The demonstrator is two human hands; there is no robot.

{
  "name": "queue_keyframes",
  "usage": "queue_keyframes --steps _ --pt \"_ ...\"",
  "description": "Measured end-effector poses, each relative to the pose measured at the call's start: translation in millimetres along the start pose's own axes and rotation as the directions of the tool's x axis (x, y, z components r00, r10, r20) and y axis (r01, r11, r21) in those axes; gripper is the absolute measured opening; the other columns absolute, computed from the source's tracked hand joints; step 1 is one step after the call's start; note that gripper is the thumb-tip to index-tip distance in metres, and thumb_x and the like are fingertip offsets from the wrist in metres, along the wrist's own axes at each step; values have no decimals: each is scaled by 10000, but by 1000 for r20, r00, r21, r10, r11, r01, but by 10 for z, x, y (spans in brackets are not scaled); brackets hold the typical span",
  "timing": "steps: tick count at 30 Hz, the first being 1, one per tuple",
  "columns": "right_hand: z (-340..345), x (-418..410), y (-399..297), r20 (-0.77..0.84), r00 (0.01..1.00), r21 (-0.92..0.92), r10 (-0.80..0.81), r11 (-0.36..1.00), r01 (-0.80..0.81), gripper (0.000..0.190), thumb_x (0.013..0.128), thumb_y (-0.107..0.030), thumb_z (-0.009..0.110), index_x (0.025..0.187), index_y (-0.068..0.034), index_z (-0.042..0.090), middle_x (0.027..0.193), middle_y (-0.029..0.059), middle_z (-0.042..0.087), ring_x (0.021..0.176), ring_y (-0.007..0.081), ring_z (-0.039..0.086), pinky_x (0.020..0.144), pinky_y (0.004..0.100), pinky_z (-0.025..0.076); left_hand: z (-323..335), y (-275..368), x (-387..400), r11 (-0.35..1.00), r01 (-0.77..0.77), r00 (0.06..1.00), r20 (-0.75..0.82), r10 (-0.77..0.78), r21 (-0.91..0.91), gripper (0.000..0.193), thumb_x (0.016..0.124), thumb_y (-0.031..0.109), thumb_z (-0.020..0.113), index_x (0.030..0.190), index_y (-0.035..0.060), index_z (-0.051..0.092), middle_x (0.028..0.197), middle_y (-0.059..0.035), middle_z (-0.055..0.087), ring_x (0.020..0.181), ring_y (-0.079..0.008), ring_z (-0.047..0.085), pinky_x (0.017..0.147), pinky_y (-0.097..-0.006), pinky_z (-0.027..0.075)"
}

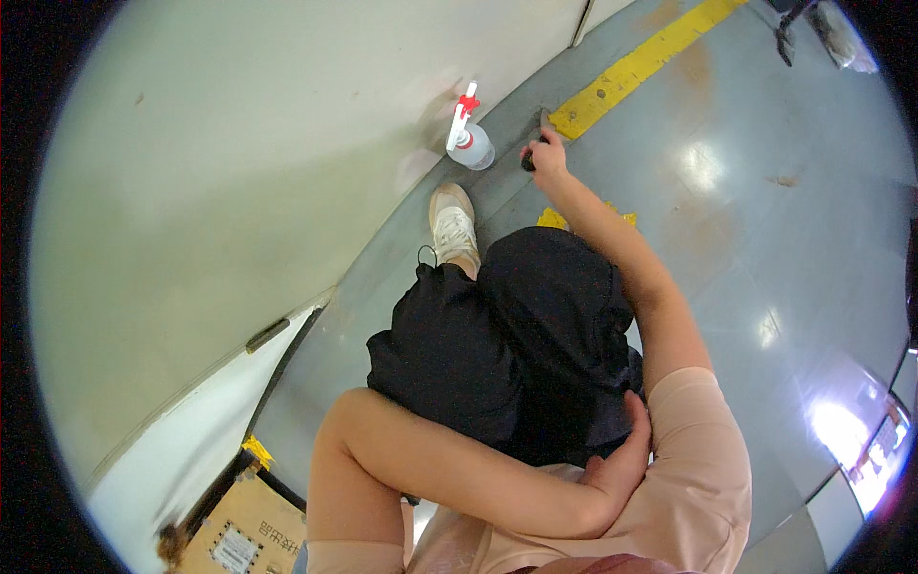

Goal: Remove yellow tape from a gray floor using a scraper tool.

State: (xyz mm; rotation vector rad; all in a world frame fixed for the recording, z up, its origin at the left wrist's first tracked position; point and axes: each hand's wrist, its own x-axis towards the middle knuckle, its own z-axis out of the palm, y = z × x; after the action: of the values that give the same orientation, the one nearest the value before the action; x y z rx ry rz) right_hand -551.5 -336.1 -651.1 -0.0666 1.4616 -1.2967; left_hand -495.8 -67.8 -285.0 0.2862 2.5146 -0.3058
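Note:
My right hand (546, 156) is closed around the black handle of a scraper or putty knife (545, 120). Its blade meets the floor at the near end of a worn strip of yellow floor tape (631, 72). My left hand (625, 452) rests across my lap against the black trousers, its fingers partly extended and nothing seen in it; part of the palm is hidden. A translucent spray bottle (473, 148) with a white and red trigger head stands by the wall, left of my right hand. Torn yellow tape pieces (551, 218) lie beyond my knee.
A pale wall panel (251, 143) runs along the left. My white shoe (453, 222) is on the grey floor near its base. A cardboard box (244, 524) bearing writing lies at the lower left. Dark and clear-wrapped objects (835, 32) are at the upper right.

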Motion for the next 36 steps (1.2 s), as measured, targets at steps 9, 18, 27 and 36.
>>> queue_keyframes --steps 9,18,27,36 --pt "97 -51 -14 -82 996 94 -29 995 37 484 770 95 447 1235 -4 352 1011 149 443 666 228 510 521 345 472 5 -93 -103 1000 -4 1000 7 4 15 488 832 303 497 1247 58 418 1247 -159 425 1102 -340 437 829 -564 420" --pt "-200 214 -69 -57 997 65 -57 996 61 385 763 75 475 1136 7 408 941 150 481 582 244 523 493 352 459 18 68 31 997 -50 998 -26 52 64 434 852 299 457 1211 54 462 1193 -153 476 1062 -338 463 817 -557 425" --pt "-184 125 -91 -112 993 36 -36 999 40 623 746 88 494 1302 -60 256 947 172 477 632 235 560 512 351 487 -7 -78 -56 999 -51 999 -12 51 5 417 852 295 476 1195 58 483 1160 -160 497 1035 -340 485 806 -565 420" --pt "-666 -258 3 -66 991 -533 -116 844 64 694 736 -92 593 1331 -78 234 693 107 600 540 161 570 490 290 463 47 -5 -40 999 -17 1000 9 17 27 499 836 337 501 1142 -56 484 1094 -218 530 1018 -352 507 860 -513 414"
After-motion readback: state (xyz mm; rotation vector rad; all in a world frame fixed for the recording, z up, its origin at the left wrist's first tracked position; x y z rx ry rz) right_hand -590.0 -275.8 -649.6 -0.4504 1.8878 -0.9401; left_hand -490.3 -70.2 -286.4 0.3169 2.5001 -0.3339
